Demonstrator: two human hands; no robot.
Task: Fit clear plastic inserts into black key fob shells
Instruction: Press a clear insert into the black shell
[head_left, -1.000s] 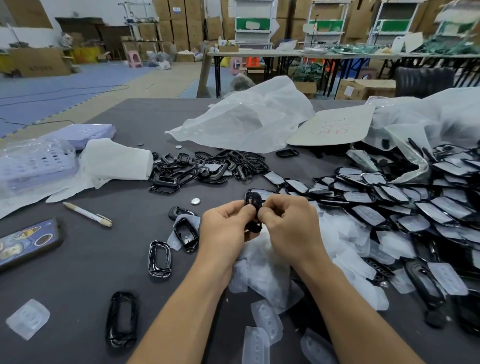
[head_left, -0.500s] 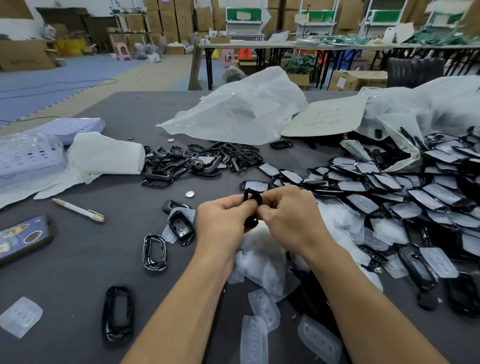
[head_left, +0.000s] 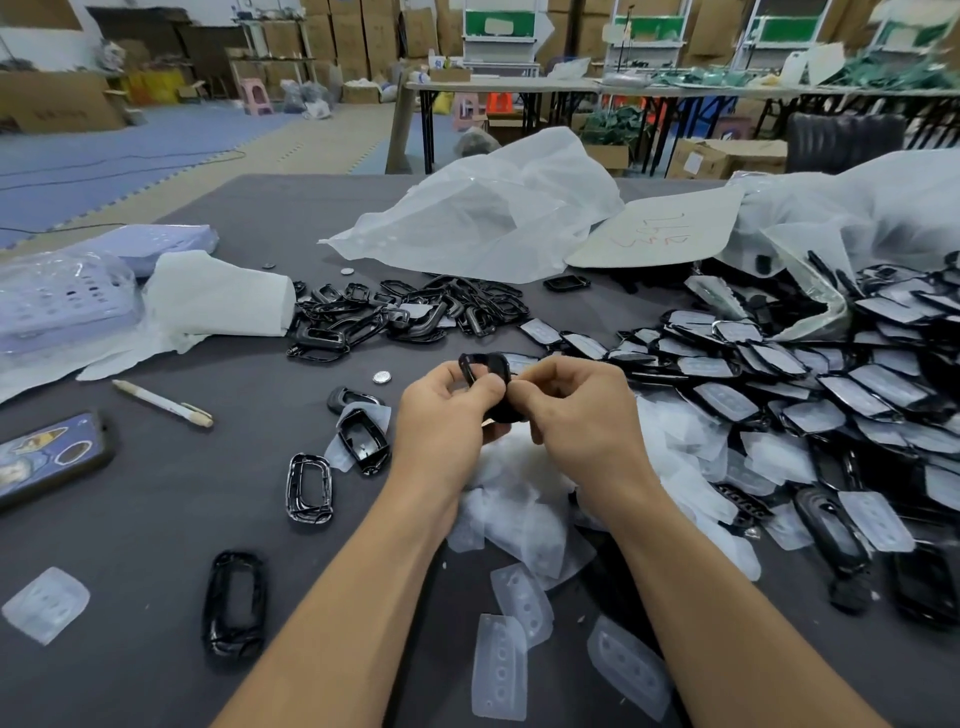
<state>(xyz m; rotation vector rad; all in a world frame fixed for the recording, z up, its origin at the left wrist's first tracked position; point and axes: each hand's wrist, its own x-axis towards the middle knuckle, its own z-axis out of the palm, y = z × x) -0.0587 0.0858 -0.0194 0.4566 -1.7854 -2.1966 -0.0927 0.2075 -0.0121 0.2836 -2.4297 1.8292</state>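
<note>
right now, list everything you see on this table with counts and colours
table: one, dark grey, under everything
held shell: one, black, between both hands
empty shells: pile, black, behind hands, left
loose shells: at least four, black, near left
fitted shells: heap, black with clear inserts, right
clear inserts: many, translucent, under the forearms
pen: one, white, left
phone: one, blue patterned case, left edge
small discs: two, silvery, centre
plastic bags: at least two, whitish, back
cardboard sheet: one, beige, red writing, back right
left hand: one, grips held shell
right hand: one, grips held shell
</note>
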